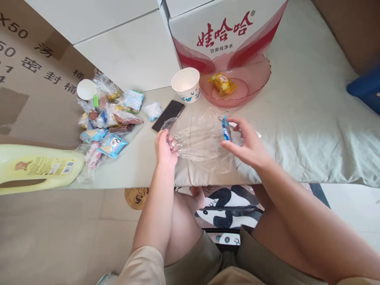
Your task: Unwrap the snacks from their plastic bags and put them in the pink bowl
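The left hand (164, 148) has its fingers curled together, clamped on one edge of a clear plastic bag (202, 138), which stretches from those fingers across to the right hand (246, 144) and lies over the pale green bedding (311, 130). The right hand pinches a small blue-wrapped snack (225, 128) between thumb and fingertips, upright, just above the bag's far edge; its other fingers spread loosely apart. Just beyond the left fingers lies a dark phone (168, 115), and further beyond it a white paper cup (186, 84). Beyond the right fingers sits a pink ribbed bowl (255, 85) with a yellow packet (222, 83) inside, backed by a red-and-white carton (225, 31). Well out from the left fingers, on the outer side, lies a heap of wrapped snacks (107, 118), and nearer the person a yellow jug (38, 168) on its side.
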Demonstrator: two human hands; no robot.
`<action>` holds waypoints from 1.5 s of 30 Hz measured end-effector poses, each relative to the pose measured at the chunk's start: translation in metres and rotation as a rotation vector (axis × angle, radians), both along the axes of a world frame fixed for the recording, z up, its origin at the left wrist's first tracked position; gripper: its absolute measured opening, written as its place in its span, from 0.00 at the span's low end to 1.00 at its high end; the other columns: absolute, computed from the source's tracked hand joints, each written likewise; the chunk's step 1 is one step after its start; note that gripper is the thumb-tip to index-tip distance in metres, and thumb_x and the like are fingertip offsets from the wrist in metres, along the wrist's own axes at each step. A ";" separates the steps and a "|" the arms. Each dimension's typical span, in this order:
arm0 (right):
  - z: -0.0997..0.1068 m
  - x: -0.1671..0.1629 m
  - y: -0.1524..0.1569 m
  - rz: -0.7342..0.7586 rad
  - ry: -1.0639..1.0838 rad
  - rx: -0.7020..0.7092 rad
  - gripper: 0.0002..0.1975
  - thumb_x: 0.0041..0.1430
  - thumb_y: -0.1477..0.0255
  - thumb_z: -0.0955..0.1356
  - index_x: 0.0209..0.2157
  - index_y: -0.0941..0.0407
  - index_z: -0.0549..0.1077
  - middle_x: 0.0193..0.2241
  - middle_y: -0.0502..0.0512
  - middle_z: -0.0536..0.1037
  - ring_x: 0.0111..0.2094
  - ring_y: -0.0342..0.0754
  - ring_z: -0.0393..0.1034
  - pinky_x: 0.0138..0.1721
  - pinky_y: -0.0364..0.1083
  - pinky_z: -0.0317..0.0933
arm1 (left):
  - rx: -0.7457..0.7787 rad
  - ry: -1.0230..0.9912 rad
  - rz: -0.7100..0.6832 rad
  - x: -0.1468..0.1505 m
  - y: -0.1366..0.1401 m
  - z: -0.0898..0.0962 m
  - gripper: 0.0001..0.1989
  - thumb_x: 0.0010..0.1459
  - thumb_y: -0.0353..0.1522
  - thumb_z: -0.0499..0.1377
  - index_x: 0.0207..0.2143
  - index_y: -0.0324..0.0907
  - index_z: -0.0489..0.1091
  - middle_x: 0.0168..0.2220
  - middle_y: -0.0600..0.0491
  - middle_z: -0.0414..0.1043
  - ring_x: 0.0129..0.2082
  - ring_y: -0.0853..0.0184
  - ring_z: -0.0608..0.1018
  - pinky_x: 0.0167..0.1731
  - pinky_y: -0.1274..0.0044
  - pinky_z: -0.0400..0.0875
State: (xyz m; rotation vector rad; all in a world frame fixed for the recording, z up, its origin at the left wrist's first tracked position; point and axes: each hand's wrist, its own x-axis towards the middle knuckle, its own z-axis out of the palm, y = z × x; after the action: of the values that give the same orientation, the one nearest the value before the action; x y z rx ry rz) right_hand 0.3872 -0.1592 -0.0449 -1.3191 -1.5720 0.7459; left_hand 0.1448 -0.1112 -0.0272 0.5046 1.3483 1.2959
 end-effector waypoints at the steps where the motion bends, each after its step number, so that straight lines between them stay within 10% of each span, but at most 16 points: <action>1: 0.000 0.002 0.002 -0.063 0.065 -0.033 0.24 0.55 0.51 0.71 0.47 0.50 0.69 0.47 0.58 0.77 0.42 0.55 0.73 0.44 0.56 0.69 | 0.024 -0.016 0.032 0.002 -0.001 0.001 0.22 0.50 0.38 0.66 0.27 0.44 0.52 0.18 0.66 0.52 0.11 0.82 0.53 0.12 0.83 0.41; 5: 0.007 0.010 0.033 -0.162 0.351 -0.073 0.20 0.61 0.48 0.65 0.36 0.51 0.63 0.34 0.51 0.74 0.28 0.44 0.68 0.29 0.45 0.65 | 0.058 -0.056 0.044 0.009 -0.004 0.005 0.20 0.49 0.35 0.66 0.27 0.44 0.54 0.17 0.66 0.54 0.11 0.81 0.53 0.11 0.84 0.39; 12: 0.013 0.005 0.056 -0.393 0.289 0.103 0.18 0.63 0.56 0.66 0.48 0.51 0.67 0.44 0.57 0.76 0.41 0.49 0.75 0.39 0.49 0.70 | 0.097 -0.064 -0.023 0.006 -0.005 0.006 0.20 0.47 0.35 0.67 0.27 0.44 0.54 0.17 0.66 0.55 0.10 0.81 0.52 0.11 0.84 0.40; 21: -0.012 -0.016 0.006 0.148 -0.348 0.024 0.20 0.57 0.68 0.67 0.53 0.52 0.71 0.55 0.63 0.76 0.57 0.61 0.71 0.57 0.63 0.65 | 0.160 0.015 -0.140 0.003 -0.009 0.003 0.17 0.50 0.38 0.67 0.28 0.44 0.59 0.18 0.63 0.60 0.12 0.80 0.56 0.12 0.84 0.43; 25: -0.020 -0.012 0.004 0.158 -0.456 0.027 0.24 0.58 0.69 0.67 0.57 0.53 0.69 0.59 0.64 0.74 0.61 0.62 0.68 0.60 0.65 0.63 | 0.261 0.208 -0.009 -0.015 -0.009 -0.005 0.15 0.54 0.42 0.67 0.34 0.46 0.64 0.23 0.60 0.67 0.22 0.75 0.72 0.22 0.86 0.63; 28: -0.024 -0.010 0.005 0.141 -0.474 0.054 0.25 0.57 0.70 0.67 0.57 0.53 0.69 0.59 0.64 0.73 0.61 0.63 0.67 0.61 0.65 0.63 | 0.292 0.316 -0.206 -0.026 -0.019 -0.005 0.27 0.50 0.39 0.71 0.51 0.50 0.65 0.34 0.55 0.77 0.31 0.72 0.78 0.32 0.82 0.72; 32: -0.026 -0.009 0.003 0.140 -0.545 0.059 0.25 0.58 0.69 0.67 0.58 0.54 0.69 0.61 0.66 0.71 0.62 0.64 0.66 0.62 0.66 0.61 | 0.166 0.514 -0.448 -0.032 -0.037 0.007 0.42 0.50 0.33 0.70 0.64 0.54 0.56 0.33 0.55 0.78 0.21 0.73 0.73 0.22 0.82 0.67; 39: -0.027 -0.003 -0.011 0.167 -0.643 0.050 0.26 0.60 0.66 0.66 0.59 0.56 0.69 0.62 0.66 0.70 0.64 0.64 0.63 0.64 0.64 0.59 | -0.197 0.917 -0.502 -0.058 -0.046 0.016 0.20 0.58 0.39 0.63 0.52 0.44 0.72 0.19 0.58 0.65 0.18 0.67 0.71 0.18 0.78 0.61; 45: -0.026 0.003 -0.026 0.206 -0.674 0.080 0.25 0.60 0.67 0.66 0.58 0.56 0.71 0.59 0.65 0.73 0.63 0.64 0.63 0.63 0.63 0.59 | 0.427 1.289 -0.501 -0.047 -0.054 0.015 0.22 0.58 0.37 0.64 0.55 0.45 0.71 0.49 0.47 0.76 0.50 0.59 0.77 0.53 0.66 0.72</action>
State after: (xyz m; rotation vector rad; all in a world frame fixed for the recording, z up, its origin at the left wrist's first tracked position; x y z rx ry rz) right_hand 0.3907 -0.1848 -0.0707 -1.4451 -2.2701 0.3586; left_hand 0.0976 -0.1656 -0.0123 2.0682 1.7236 0.7635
